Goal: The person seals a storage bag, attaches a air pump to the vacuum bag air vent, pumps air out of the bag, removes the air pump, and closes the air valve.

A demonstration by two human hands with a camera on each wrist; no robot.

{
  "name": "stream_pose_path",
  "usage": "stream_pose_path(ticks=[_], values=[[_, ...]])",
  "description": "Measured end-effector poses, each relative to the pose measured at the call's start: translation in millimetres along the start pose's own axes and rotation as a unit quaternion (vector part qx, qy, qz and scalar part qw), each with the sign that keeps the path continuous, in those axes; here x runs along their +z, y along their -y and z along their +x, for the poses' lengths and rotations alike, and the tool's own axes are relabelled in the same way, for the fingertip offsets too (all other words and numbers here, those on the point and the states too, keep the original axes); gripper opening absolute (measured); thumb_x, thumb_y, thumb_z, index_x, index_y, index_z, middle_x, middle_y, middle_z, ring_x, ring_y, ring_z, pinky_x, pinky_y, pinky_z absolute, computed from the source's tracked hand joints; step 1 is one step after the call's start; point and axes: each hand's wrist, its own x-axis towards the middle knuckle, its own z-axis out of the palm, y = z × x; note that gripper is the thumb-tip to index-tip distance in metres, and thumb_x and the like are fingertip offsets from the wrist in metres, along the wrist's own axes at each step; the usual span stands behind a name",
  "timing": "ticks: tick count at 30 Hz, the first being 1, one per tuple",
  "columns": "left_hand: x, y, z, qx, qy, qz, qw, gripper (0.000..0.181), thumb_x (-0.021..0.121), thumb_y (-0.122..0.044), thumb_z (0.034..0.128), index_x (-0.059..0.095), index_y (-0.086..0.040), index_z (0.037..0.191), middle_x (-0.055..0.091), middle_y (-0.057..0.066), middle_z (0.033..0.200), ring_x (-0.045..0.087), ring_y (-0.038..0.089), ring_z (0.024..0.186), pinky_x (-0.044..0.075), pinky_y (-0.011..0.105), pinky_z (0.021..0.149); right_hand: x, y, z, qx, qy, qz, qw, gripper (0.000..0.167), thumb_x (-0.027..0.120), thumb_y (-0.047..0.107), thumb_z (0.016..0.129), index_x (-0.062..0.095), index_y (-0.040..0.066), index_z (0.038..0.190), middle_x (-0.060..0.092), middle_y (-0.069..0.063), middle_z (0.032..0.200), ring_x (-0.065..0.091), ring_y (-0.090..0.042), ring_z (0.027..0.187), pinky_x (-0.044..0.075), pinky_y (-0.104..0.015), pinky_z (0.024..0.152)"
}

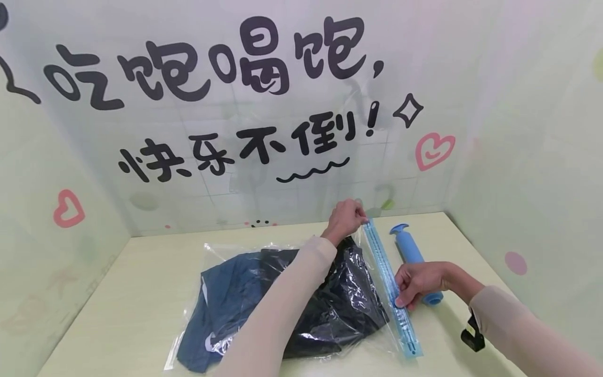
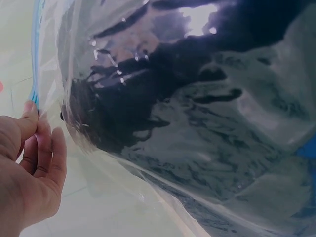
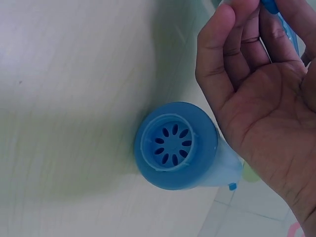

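Note:
A clear plastic storage bag (image 1: 377,340) lies on the table with a blue garment (image 1: 231,283) and a black garment (image 1: 325,319) inside. Along its right edge runs a light blue zip strip (image 1: 379,248). My left hand (image 1: 346,219) pinches the strip's far end between thumb and fingers, as the left wrist view also shows. Lower down the strip, my right hand (image 1: 421,283) grips a small blue zip slider (image 3: 270,6), partly hidden by the fingers. Just right of that hand lies a blue hand pump (image 1: 409,247), its round vented end (image 3: 173,143) facing the right wrist camera.
The pale wooden table (image 1: 127,298) meets a printed cloth wall (image 1: 235,209) at the back, with more cloth at both sides. My left forearm crosses above the bag. A black strap device (image 1: 472,335) hangs at my right wrist.

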Motion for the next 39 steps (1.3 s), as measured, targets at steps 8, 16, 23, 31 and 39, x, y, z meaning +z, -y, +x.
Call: stream_pose_path(ticks=[8, 16, 23, 31, 39], values=[[-1.1, -1.5, 0.3, -0.003, 0.004, 0.001, 1.0000, 0.011, 0.078, -0.021, 0.0930, 0.078, -0.010, 0.091, 0.061, -0.005, 0.083, 0.059, 0.012, 0.075, 0.047, 0.024, 0.064, 6.4, -1.0, -1.8, 0.030, 0.021, 0.017, 0.9992, 0.038, 0.073, 0.003, 0.093, 0.051, -0.028, 0.098, 0.070, -0.002, 0.081, 0.065, -0.006, 0.071, 0.056, -0.022, 0.068], [1.1, -1.5, 3.9, -0.011, 0.013, 0.000, 0.9999, 0.011, 0.078, -0.021, 0.0926, 0.078, -0.011, 0.091, 0.063, -0.005, 0.082, 0.060, 0.012, 0.074, 0.048, 0.025, 0.064, 12.5, 0.4, -1.6, 0.062, 0.033, 0.013, 0.9974, 0.032, 0.075, 0.004, 0.092, 0.059, -0.022, 0.097, 0.071, -0.004, 0.088, 0.067, -0.008, 0.074, 0.056, -0.022, 0.070], [2.9, 1.2, 6.2, -0.005, 0.012, -0.006, 0.9999, 0.010, 0.079, -0.020, 0.0917, 0.078, -0.010, 0.091, 0.063, -0.004, 0.083, 0.060, 0.013, 0.074, 0.048, 0.024, 0.064, 20.5, -1.4, -0.7, 0.071, 0.036, 0.007, 0.9968, 0.031, 0.076, 0.002, 0.090, 0.060, -0.024, 0.098, 0.073, -0.006, 0.085, 0.069, -0.009, 0.074, 0.058, -0.025, 0.070], [1.1, 1.9, 5.3, 0.014, 0.008, -0.007, 0.9999, 0.011, 0.079, -0.019, 0.0920, 0.078, -0.008, 0.089, 0.064, -0.003, 0.083, 0.060, 0.013, 0.074, 0.048, 0.025, 0.063, 25.2, -5.0, 1.4, 0.100, 0.041, 0.030, 0.9937, 0.022, 0.076, -0.002, 0.089, 0.066, -0.019, 0.099, 0.074, -0.009, 0.087, 0.071, -0.012, 0.076, 0.058, -0.027, 0.073], [0.9, 0.6, 5.3, 0.004, 0.013, -0.008, 0.9999, 0.010, 0.078, -0.018, 0.0924, 0.078, -0.009, 0.089, 0.063, -0.003, 0.082, 0.060, 0.013, 0.072, 0.048, 0.024, 0.062, 28.1, -5.0, 2.3, 0.116, 0.052, 0.039, 0.9912, 0.016, 0.074, -0.004, 0.090, 0.068, -0.016, 0.099, 0.074, -0.009, 0.087, 0.071, -0.012, 0.075, 0.058, -0.028, 0.073]])
